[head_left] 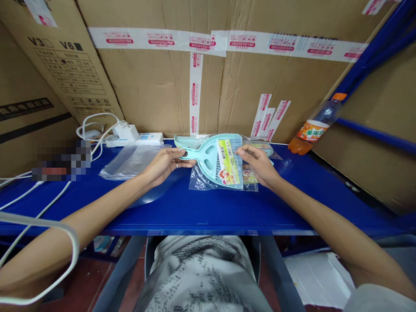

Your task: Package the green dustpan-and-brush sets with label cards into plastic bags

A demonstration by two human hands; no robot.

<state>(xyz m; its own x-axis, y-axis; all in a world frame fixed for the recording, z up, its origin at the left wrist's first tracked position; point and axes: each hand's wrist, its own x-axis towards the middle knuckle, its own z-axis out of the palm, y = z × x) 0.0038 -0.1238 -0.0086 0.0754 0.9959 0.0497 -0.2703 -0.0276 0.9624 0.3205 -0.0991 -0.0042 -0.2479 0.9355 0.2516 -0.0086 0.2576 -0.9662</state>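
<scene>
A light teal dustpan [207, 152] with a small brush lying in its pan is held up over the blue table. My left hand [167, 164] grips it by the handle end, thumb on top. A printed label card [229, 161] in yellow and white lies across the brush bristles. At the pan's wide right edge is my right hand [255, 162], its fingers curled against the edge and the card side. Beneath lie clear plastic bags [203, 182], with further teal pieces [186, 141] showing behind the dustpan.
Flat clear bags [126, 162] lie at left, near a white power strip [149, 138] and loose white cables [42, 210]. An orange drink bottle [313, 130] leans at the right. Large cardboard boxes [156, 86] wall the back of the blue table [208, 214].
</scene>
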